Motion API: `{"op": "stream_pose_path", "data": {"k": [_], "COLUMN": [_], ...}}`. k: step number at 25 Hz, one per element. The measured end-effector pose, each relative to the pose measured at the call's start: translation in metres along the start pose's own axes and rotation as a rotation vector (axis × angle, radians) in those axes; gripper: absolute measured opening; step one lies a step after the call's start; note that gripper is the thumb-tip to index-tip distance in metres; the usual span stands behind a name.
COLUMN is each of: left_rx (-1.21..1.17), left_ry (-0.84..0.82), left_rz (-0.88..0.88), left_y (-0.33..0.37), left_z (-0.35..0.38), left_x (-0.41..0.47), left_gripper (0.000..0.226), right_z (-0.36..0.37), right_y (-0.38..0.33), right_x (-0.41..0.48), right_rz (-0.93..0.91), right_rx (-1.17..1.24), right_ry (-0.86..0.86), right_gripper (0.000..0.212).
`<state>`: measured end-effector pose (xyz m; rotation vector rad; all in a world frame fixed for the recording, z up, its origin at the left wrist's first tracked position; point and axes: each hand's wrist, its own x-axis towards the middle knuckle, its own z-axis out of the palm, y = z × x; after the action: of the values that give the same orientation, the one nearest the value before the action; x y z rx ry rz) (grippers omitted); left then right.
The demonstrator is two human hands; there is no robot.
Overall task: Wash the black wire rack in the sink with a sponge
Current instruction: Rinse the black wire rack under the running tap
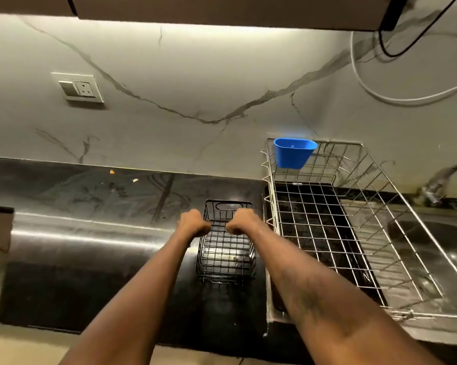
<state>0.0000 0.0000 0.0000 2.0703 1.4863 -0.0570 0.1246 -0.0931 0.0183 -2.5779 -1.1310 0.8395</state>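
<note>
Under the hands (193, 222), rack (226, 252) rim hidden.

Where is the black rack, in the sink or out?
Out: the rack is over the counter, left of the sink.

There's the black wire rack (226, 248), a deep rectangular basket of thin grid wire, upright with its open top up, standing on the dark counter (90, 291). The left hand (194, 222) grips its nine o'clock rim and the right hand (241, 222) its three o'clock rim. The steel sink (456, 262) lies off at three o'clock, well apart.
</note>
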Motion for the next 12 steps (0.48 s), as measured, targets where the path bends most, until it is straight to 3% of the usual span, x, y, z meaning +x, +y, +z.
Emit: {"op": "stream_pose_path", "data": {"k": [4, 7, 12], "left_rx": [-0.055, -0.099, -0.092], "left_ry": [-0.112, -0.13, -0.155], "left_rz": [0.047, 0.058, 0.084], "left_y": [-0.012, -0.019, -0.026], "left_z": [0.009, 0.01, -0.008], "left_x": [0.008, 0.021, 0.023], "left_gripper": [0.006, 0.007, 0.007], "right_z": [0.022, 0.021, 0.016], "right_y": [0.004, 0.006, 0.006], "right_x": [0.004, 0.004, 0.004], "right_rz": [0.115, 0.138, 0.2], "right_rx": [-0.071, -0.015, 0.156], "right_ry": [-0.039, -0.025, 0.089], "right_gripper": [0.028, 0.008, 0.009]}}
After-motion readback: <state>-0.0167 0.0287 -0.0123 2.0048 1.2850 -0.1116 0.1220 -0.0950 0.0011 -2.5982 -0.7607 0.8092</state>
